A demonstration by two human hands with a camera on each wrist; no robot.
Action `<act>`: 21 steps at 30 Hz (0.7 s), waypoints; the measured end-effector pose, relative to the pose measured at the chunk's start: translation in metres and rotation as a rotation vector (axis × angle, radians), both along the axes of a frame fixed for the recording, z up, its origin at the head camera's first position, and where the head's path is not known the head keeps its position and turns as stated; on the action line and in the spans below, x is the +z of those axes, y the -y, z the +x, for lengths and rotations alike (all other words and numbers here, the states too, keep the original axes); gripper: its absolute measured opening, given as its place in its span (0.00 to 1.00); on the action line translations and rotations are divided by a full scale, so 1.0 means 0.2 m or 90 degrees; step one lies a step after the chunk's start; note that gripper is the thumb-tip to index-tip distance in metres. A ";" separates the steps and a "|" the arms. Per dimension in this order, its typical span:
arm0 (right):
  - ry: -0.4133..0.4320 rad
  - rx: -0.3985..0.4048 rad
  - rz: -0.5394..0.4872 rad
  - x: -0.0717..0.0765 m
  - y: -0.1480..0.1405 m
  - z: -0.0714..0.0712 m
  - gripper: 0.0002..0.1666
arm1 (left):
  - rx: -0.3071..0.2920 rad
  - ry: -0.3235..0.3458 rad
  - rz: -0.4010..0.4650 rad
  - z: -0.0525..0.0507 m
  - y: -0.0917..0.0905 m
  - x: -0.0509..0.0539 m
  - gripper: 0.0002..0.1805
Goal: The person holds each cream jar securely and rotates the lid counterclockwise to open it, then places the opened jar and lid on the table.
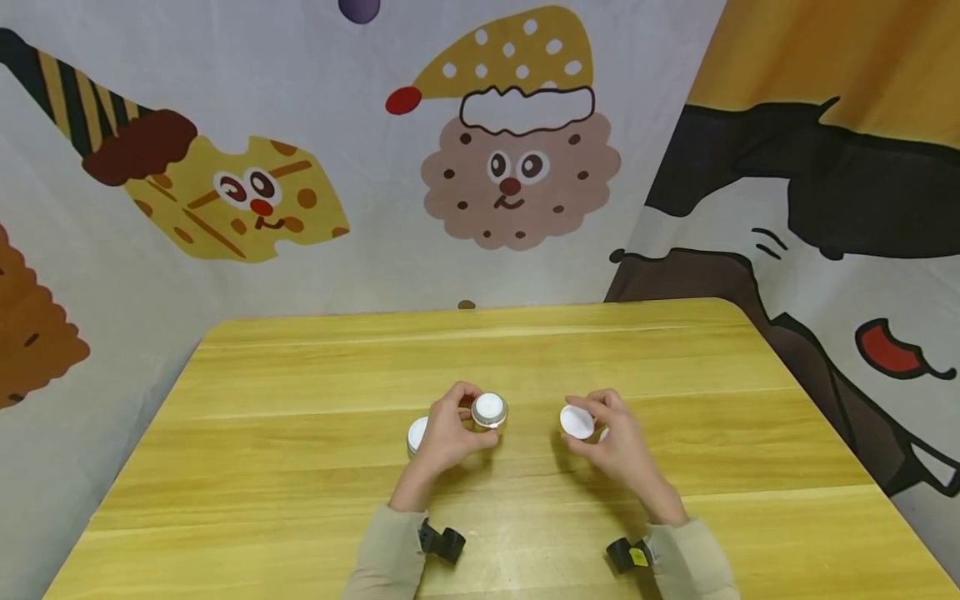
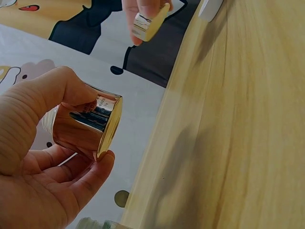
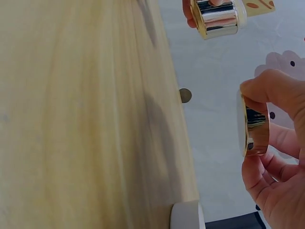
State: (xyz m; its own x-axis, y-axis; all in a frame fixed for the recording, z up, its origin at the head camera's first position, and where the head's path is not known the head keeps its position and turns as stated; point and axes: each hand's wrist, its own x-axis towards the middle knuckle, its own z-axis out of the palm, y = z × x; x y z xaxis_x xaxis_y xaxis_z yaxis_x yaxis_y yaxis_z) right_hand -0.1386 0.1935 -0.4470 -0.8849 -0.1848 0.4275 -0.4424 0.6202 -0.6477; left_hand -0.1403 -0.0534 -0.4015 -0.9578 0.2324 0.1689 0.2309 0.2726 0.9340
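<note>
Between its thumb and fingers, my left hand (image 1: 448, 435) grips a shiny gold cosmetic jar (image 2: 86, 128). From the head view its white top (image 1: 490, 407) faces up inside a silvery rim. To the right, my right hand (image 1: 619, 443) pinches a gold jar lid (image 3: 257, 128) by its edge, its white inner face (image 1: 577, 422) turned toward the head camera. Jar and lid are apart, both held above the table. A round, white-topped container (image 1: 417, 435) stands beside the left hand, partly hidden by it. Behind the right fingers, a small white object (image 1: 603, 434) barely shows.
The wooden table (image 1: 300, 500) spreads around both hands, its far edge meeting a cartoon-printed cloth (image 1: 360, 275). In the right wrist view a white round-sided object (image 3: 186, 217) sits near the table edge. Each wrist wears a small black camera (image 1: 444, 543).
</note>
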 end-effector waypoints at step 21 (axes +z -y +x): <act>0.045 0.007 0.118 -0.06 0.01 0.00 0.28 | 0.003 0.008 0.013 -0.08 0.01 -0.20 0.28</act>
State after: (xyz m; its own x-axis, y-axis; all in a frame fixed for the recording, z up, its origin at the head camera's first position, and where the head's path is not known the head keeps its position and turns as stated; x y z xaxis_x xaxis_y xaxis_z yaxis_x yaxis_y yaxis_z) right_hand -0.1388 0.1918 -0.4585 -0.9091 -0.2647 0.3216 -0.4072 0.7273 -0.5525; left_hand -0.1560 -0.0560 -0.4413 -0.9610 0.2241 0.1619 0.2182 0.2552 0.9420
